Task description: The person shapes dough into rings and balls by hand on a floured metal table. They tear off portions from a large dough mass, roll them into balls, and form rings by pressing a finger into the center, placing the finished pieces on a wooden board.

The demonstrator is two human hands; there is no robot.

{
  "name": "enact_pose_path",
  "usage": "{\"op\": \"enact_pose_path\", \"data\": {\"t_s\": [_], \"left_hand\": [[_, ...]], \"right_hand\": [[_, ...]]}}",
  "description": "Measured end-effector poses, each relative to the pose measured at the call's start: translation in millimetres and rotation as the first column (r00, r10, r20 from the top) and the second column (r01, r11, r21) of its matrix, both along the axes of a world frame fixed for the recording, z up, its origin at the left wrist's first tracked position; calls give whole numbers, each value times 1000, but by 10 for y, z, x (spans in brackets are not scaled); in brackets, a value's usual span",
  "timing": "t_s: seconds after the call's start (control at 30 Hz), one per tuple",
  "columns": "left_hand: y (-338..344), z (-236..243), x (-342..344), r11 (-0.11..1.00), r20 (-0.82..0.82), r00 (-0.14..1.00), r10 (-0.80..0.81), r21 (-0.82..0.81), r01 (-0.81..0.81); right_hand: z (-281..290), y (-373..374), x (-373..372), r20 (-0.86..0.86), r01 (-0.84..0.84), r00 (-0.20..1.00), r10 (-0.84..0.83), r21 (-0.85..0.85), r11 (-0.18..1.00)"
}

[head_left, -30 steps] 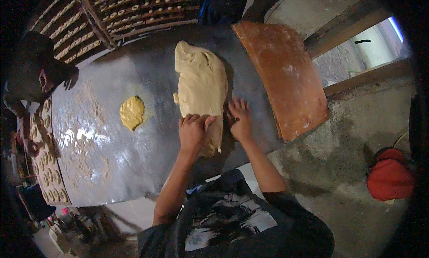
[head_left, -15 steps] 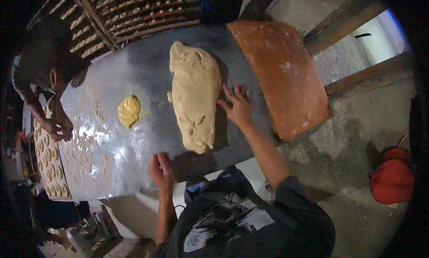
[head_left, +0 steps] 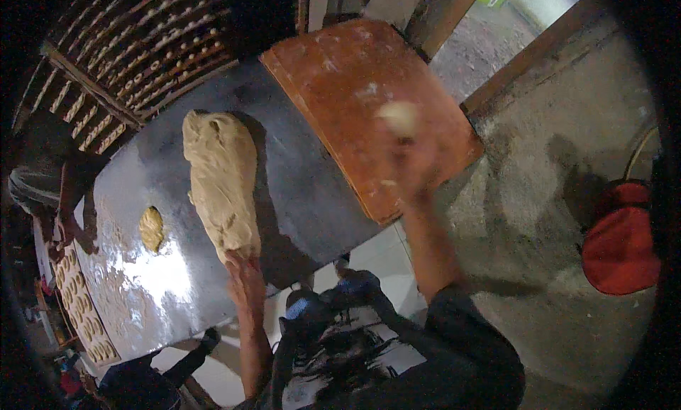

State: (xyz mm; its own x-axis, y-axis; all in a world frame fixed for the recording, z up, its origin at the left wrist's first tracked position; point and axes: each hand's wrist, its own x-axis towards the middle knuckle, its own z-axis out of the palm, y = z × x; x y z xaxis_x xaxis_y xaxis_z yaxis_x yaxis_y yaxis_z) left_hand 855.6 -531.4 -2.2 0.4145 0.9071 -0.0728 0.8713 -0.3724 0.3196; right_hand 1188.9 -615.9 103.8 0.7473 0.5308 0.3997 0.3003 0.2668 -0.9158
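Note:
The long slab of pale dough (head_left: 220,179) lies on the metal tabletop (head_left: 312,233), with a yellow, buttery-looking mound (head_left: 151,229) left of it. My left hand (head_left: 242,275) is at the dough's near end, fingers bent onto it. My right hand (head_left: 415,158) is raised over the orange board (head_left: 330,84) at the right, smeared by motion. A pale rounded shape (head_left: 399,118) shows at its fingertips; I cannot tell what it is or whether it is held.
A co-worker (head_left: 50,169) works at the left beside trays of shaped dough rings (head_left: 85,311). Wooden racks (head_left: 142,62) hold several shaped pieces behind. A red object (head_left: 617,247) stands at the right; a doorway opens at the upper right.
The view has swung right. My left hand has returned to the dough's near end. My right hand has moved from beside the dough up and right over the orange board.

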Motion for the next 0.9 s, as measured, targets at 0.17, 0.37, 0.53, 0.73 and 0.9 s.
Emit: {"op": "enact_pose_path", "data": {"t_s": [0.17,0.37,0.53,0.73,0.9], "left_hand": [[17,246,-36,946,70,993,99,-317,-72],[-403,298,-306,984,278,956,93,-172,-46],[-818,1075,-239,680,-373,674,-638,138,720],[-95,421,18,540,457,454,-765,71,838],[-133,-40,294,394,615,9,-789,493,776]], "right_hand": [[-559,-1435,-412,293,237,955,50,-851,468],[-799,-1194,-1637,-703,-429,711,29,-401,809],[-1260,366,-2226,-997,-809,32,67,13,588],[-1146,-243,-2573,-880,-720,458,123,-286,632],[-918,-1279,-2648,-90,-194,977,193,-749,633]]}}
